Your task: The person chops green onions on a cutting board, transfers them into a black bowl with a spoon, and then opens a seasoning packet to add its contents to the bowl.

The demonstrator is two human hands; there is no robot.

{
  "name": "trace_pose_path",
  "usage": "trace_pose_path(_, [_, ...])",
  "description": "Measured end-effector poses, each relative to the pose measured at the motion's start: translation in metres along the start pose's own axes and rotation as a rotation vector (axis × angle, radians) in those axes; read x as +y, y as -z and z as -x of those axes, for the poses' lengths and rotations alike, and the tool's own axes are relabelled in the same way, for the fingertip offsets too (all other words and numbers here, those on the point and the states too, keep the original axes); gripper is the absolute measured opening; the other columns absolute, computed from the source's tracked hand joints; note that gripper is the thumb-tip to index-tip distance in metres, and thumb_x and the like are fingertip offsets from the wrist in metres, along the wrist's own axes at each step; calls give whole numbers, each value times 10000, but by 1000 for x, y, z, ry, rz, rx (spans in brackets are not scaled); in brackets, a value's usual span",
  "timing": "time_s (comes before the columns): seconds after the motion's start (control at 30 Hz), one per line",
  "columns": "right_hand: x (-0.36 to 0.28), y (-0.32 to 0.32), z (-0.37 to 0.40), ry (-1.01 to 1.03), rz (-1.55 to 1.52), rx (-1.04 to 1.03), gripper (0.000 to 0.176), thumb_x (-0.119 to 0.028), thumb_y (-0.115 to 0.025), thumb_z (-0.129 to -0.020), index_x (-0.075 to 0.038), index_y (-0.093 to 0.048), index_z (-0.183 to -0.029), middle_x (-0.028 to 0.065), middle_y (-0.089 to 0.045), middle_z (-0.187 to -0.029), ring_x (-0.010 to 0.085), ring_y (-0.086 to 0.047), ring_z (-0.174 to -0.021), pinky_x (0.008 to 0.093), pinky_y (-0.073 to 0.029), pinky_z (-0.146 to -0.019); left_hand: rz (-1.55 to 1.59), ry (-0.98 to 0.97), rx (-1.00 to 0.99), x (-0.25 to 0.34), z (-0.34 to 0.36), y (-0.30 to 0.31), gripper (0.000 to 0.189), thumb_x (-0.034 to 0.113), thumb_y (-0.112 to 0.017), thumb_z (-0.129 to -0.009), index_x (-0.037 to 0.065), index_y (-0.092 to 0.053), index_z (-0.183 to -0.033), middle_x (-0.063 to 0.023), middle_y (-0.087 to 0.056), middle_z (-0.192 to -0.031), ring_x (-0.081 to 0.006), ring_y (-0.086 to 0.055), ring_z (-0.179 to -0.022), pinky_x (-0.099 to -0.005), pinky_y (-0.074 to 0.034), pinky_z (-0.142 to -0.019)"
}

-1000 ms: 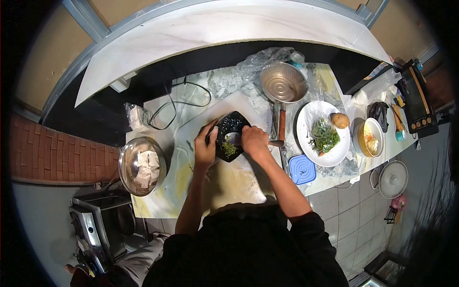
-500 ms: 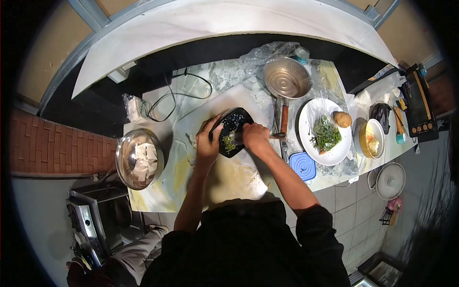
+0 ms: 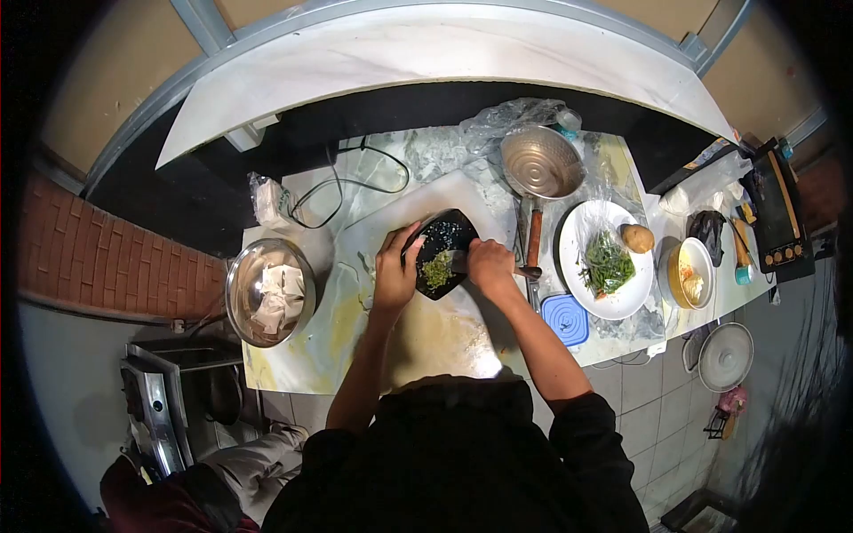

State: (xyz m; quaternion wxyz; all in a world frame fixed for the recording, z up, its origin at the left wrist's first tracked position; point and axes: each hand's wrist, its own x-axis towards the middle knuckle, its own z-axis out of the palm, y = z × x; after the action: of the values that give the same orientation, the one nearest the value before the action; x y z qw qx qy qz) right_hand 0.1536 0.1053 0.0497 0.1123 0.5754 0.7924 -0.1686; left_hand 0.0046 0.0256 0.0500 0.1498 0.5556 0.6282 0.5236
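Observation:
A black angular bowl (image 3: 455,229) is over the white board (image 3: 444,333) in front of me. Chopped green bits (image 3: 436,270) lie in its near part, with small white bits farther in. My left hand (image 3: 394,274) grips the bowl's left side, thumb over the rim and fingers along the outside. At the right rim, my right hand (image 3: 490,265) is closed around a dark-handled utensil (image 3: 530,273). Its greyish end reaches into the bowl beside the green bits; my fist hides its middle, and I cannot tell its exact kind.
To the left stands a metal bowl (image 3: 235,306) of pale blocks. On the right are a saucepan (image 3: 538,160), a white plate (image 3: 577,298) with greens and a potato (image 3: 637,238), a blue lid (image 3: 566,320) and a yellow-white bowl (image 3: 704,258). A person's leg (image 3: 258,466) shows at lower left.
The whole view has shifted slightly, moving the counter things a little right and down. The green bits look more gathered together, with the utensil's end beside them. Both hands keep their holds.

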Motion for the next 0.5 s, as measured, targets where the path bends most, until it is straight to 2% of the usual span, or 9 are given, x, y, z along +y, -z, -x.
trace_pose_path(0.1, [-8, 3, -6, -15, 49, -46, 230, -152, -520, -851, -85, -638, -1036, 131, -640, -1056, 284, -632, -986, 382, -526, -781, -21, 38, 9, 4, -2, -3, 254, 112, -516, -903, -25, -584, -1106, -217, -599, -1046, -354, -591, -955, -376, -450, -853])
trace_pose_path(0.2, [-12, 4, -12, -6, 130, -71, 245, -177, -510, -864, -148, -656, -1058, 60, -661, -1052, 224, -649, -955, 350, -530, -754, -25, 57, 0, 3, -4, -4, 247, 110, -512, -904, -25, -586, -1097, -219, -601, -1045, -360, -590, -953, -382, -453, -844])
trace_pose_path(0.43, [-15, 7, 9, 114, 194, 87, 202, -165, -507, -855, -88, -662, -958, 103, -668, -971, 251, -659, -904, 357, -530, -719, -10, 26, 12, -2, -7, 2, 243, 143, -509, -911, 11, -598, -1095, -201, -610, -1037, -367, -592, -943, -393, -455, -832])
trace_pose_path(0.5, [-9, 6, 12, 47, 9, 159, 207, -161, -479, -859, -65, -655, -915, 137, -663, -933, 277, -660, -882, 380, -528, -718, -21, 43, 31, -5, -8, 4, 253, 167, -503, -919, 18, -596, -1101, -207, -613, -1033, -371, -592, -944, -395, -454, -831])
